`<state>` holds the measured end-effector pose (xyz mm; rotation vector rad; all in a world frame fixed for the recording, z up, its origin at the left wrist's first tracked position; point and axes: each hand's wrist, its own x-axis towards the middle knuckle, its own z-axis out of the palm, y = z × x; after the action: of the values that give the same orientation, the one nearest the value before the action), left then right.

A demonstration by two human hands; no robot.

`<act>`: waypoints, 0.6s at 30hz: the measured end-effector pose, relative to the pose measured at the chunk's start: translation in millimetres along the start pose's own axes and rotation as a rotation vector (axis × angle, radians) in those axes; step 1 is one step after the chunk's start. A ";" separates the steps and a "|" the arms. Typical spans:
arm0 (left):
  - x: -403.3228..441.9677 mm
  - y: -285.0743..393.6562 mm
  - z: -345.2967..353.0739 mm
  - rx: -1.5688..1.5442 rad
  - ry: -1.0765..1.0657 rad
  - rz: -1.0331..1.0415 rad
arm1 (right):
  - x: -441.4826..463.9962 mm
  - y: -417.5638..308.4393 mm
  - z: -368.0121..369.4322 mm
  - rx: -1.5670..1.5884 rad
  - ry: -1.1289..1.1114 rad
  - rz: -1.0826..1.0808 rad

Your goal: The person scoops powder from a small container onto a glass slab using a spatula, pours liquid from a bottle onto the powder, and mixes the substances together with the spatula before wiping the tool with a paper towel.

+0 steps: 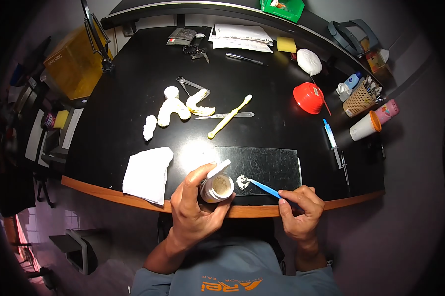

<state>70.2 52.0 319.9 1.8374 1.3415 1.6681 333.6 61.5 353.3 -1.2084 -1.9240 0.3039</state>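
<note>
My left hand [192, 213] is wrapped round a small white jar [210, 196] at the table's front edge. Its flip lid [219, 168] stands up, and beige powder [221, 185] shows inside. Between the thumb and fingers of my right hand [302, 211] is a slim blue plastic spatula [267, 188]. The spatula's tip meets a small heap of white powder [242, 182]. Under the heap lies a dark, scratched glass slab [277, 165]. A folded white cloth or paper towel [147, 175] rests to the left of the jar.
Dental casts [173, 112], a yellow toothbrush [231, 116], a scalpel [237, 115] and a caliper [195, 85] lie mid-table. On the right are a red bowl [307, 98], a blue-tipped syringe [331, 135] and an orange-lidded cup [364, 127]. Papers [242, 37] lie at the back.
</note>
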 end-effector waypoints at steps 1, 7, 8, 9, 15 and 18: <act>-0.4 -0.1 -0.1 0.000 0.000 -0.001 | -0.3 -0.5 1.1 0.002 -0.007 -0.010; 0.2 1.0 -0.9 0.016 0.000 0.002 | 2.4 -6.6 7.0 0.034 -0.032 -0.016; 0.1 0.9 -0.6 0.017 0.002 0.001 | 2.4 -6.3 7.4 0.038 -0.034 -0.018; 0.1 0.9 -0.4 0.018 0.003 0.000 | 2.1 -5.7 7.9 0.042 -0.036 -0.020; -1.1 -0.8 0.1 0.009 0.005 -0.007 | 3.3 -5.9 7.6 0.056 -0.047 -0.012; -0.2 -0.5 0.2 0.012 0.006 -0.003 | 3.6 -5.5 7.7 0.082 -0.040 -0.003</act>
<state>70.2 52.2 319.4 1.8369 1.3588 1.6687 323.6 63.3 353.5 -1.1531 -1.9282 0.4039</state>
